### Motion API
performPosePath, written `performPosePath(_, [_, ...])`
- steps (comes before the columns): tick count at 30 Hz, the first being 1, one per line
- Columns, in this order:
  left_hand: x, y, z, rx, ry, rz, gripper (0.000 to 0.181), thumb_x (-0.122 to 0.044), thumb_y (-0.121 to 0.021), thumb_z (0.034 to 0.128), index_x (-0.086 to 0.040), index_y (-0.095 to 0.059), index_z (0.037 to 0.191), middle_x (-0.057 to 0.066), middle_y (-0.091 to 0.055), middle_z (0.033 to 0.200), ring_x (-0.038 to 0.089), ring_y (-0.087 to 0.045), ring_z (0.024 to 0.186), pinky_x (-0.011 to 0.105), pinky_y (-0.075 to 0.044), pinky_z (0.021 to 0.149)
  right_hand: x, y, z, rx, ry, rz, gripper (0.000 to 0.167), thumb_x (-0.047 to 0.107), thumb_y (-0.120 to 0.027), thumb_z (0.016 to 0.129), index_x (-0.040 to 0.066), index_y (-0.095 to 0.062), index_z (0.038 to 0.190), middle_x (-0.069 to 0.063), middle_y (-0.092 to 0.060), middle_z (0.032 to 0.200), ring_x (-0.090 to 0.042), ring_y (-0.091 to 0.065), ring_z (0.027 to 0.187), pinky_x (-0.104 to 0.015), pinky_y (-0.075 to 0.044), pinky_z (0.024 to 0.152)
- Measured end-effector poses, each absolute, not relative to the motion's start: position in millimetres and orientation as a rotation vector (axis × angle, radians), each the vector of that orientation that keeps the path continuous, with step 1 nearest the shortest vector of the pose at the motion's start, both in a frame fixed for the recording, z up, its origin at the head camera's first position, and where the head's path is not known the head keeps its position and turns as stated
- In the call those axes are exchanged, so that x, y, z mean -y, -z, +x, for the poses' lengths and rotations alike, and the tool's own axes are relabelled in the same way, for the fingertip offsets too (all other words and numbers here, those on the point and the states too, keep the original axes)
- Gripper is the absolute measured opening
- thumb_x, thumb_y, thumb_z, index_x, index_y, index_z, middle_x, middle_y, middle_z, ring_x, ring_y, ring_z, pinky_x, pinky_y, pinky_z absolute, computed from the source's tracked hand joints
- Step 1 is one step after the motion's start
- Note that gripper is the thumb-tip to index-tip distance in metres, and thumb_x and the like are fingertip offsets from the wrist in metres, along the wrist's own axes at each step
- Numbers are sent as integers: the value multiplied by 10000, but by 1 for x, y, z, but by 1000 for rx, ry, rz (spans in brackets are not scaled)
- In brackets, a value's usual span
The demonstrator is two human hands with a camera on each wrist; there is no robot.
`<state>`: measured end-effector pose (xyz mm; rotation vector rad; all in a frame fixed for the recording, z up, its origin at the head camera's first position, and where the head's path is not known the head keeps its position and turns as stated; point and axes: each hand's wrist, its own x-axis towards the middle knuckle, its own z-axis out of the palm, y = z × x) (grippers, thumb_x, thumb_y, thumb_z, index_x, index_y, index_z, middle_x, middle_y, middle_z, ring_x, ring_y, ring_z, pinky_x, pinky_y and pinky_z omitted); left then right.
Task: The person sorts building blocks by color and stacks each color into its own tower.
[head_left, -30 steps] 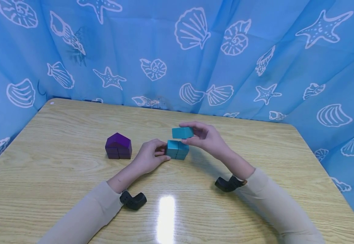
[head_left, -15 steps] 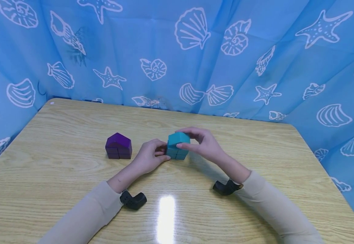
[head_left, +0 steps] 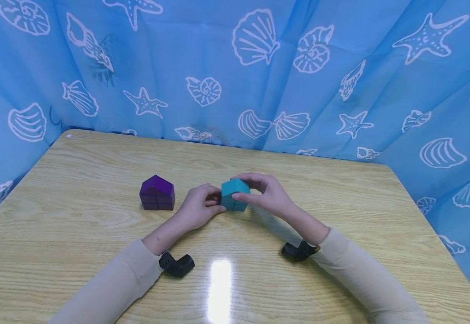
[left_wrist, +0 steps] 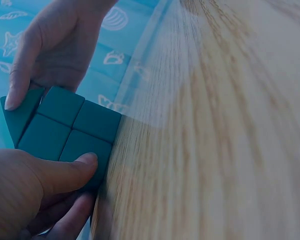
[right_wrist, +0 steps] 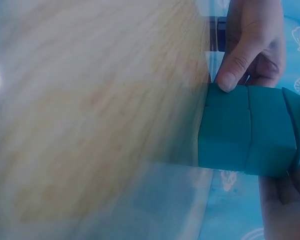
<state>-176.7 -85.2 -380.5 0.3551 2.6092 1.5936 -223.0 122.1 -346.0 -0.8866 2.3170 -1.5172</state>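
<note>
A stack of teal blocks (head_left: 235, 206) stands mid-table, and in the left wrist view its face shows blocks (left_wrist: 65, 125) in two rows. My left hand (head_left: 197, 207) holds the stack's left side, its thumb (left_wrist: 85, 165) on a lower block. With thumb and fingers, my right hand (head_left: 273, 195) pinches a teal triangular block (head_left: 235, 185) on top. In the left wrist view that triangular block (left_wrist: 21, 117) sits slightly tilted, a narrow gap at one end. The right wrist view shows the triangular block (right_wrist: 299, 125) partly cut off by the frame's edge.
To the left stands a purple block house (head_left: 157, 193) with a peaked top. The wooden table (head_left: 97, 180) ends at a blue shell-patterned curtain (head_left: 202, 54). Black wrist mounts (head_left: 176, 265) sit by both sleeves.
My right hand has brought the triangular block down onto the teal stack and shifted it slightly left. My left hand has stayed at the stack's side.
</note>
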Motion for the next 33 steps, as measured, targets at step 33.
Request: performPosePath(33, [85, 380, -177, -2650, -1528, 320, 370, -53, -733, 836, 8, -640, 1189, 122, -629, 1061, 253, -627, 1024, 295, -564, 876, -122, 353, -220, -2360, 1469, -784, 358, 158, -710, 873, 59, -630, 1207, -113, -669, 1140, -235, -630, 1093, -449, -511, 956])
